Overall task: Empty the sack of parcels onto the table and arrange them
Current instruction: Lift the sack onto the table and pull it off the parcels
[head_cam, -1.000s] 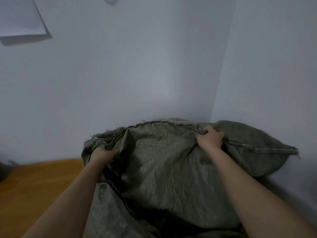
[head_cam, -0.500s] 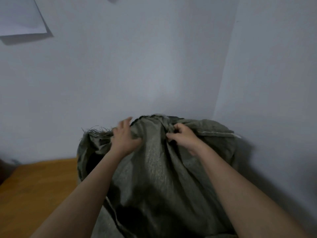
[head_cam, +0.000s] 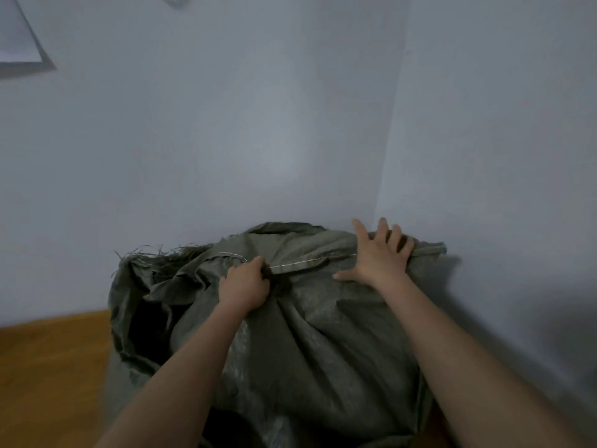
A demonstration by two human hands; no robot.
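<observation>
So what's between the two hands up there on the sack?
In the head view, only sack cloth: a stitched seam with pale thread runs from the left hand to the right hand. No parcel shows.

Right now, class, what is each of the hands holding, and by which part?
The left hand grips the grey-green sack by bunched cloth at its stitched seam. The right hand holds nothing; it rests spread on the sack's top edge.
</observation>
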